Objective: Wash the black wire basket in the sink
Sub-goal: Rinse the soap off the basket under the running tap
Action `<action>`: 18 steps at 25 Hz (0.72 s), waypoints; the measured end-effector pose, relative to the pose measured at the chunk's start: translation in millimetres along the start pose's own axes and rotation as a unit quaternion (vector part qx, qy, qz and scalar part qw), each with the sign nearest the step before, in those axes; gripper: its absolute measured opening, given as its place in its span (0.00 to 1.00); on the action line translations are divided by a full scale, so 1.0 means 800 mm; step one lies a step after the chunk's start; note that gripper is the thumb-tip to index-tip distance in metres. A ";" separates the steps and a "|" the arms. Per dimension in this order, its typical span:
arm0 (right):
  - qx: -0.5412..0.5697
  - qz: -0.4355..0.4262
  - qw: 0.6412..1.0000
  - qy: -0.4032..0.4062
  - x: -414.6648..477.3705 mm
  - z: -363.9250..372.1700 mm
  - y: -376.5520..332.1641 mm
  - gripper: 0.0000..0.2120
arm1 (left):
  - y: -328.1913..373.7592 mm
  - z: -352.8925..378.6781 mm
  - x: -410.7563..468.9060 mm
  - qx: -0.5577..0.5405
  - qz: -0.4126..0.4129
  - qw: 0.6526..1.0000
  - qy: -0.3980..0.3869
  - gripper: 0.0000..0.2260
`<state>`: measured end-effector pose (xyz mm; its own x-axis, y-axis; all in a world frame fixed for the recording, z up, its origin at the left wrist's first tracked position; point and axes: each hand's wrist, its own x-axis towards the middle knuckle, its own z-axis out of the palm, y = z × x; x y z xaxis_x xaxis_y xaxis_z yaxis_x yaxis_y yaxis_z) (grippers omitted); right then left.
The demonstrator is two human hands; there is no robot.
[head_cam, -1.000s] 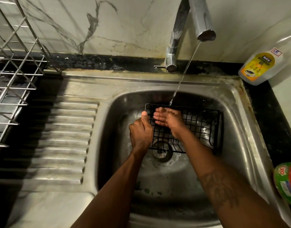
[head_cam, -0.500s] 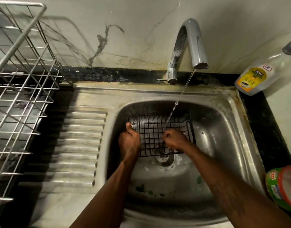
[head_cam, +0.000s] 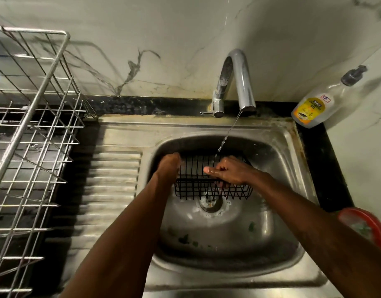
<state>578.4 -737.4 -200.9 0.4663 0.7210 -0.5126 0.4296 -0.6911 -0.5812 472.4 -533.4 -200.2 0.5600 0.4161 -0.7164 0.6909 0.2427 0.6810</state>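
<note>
The black wire basket (head_cam: 191,188) is held over the drain inside the steel sink (head_cam: 277,151), tipped so its near wall faces me. My left hand (head_cam: 169,166) grips the basket's left end, blurred by motion. My right hand (head_cam: 227,172) is curled over the top rim near the middle, thumb pointing left, fingers hooked through the wires. A thin stream of water (head_cam: 225,138) runs from the chrome tap (head_cam: 239,82) onto the basket just beside my right hand.
A silver wire dish rack (head_cam: 32,134) stands on the left beside the ribbed draining board (head_cam: 112,186). A clear dish-soap bottle (head_cam: 320,102) leans in the back right corner. A red-rimmed container (head_cam: 366,226) sits at the right edge. Green scraps lie on the sink floor.
The basket has been turned from lying nearly flat to standing on its side. My right hand shifted from rubbing the mesh to hooking over the top rim. The camera view has pulled back and up.
</note>
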 end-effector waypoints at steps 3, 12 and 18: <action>-0.109 -0.052 0.992 0.036 -0.003 -0.018 -0.009 0.33 | 0.014 -0.007 0.004 0.024 -0.028 0.998 -0.047 0.15; -0.211 -0.007 0.946 0.244 0.020 -0.056 0.018 0.32 | 0.014 0.040 0.011 0.181 0.155 0.965 0.109 0.21; -0.245 0.037 0.946 0.210 0.032 -0.015 -0.056 0.27 | -0.004 0.071 0.002 -0.001 0.156 0.978 0.136 0.17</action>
<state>580.1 -688.8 -180.3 0.7302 0.6578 -0.1849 0.6430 -0.7530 -0.1394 497.5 -583.3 -212.2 0.6011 0.6872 -0.4079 0.5051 0.0689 0.8603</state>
